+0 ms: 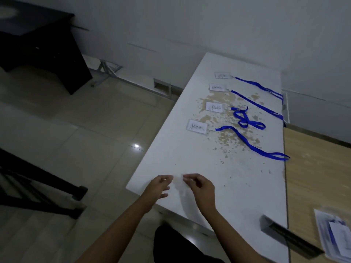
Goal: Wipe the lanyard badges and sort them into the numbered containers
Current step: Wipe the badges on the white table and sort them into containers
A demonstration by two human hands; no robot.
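From the head camera, a long white table (190,158) with a worn, brown-speckled patch runs away from the person. Four white rectangular badges with dark handwriting lie in a row along its left side: the nearest badge (197,126), the second (214,107), the third (217,87) and the farthest (222,75), each with a blue ribbon lanyard (252,141) trailing to the right; the second one's lanyard is bunched in loops. At the near end the left hand (158,187) and right hand (199,186) hover close together over the tabletop, well apart from the badges, fingers loosely curled. A faint pale sheet seems pinched between them, but I cannot tell for sure. A dark-rimmed tray (284,232) sits at the near right.
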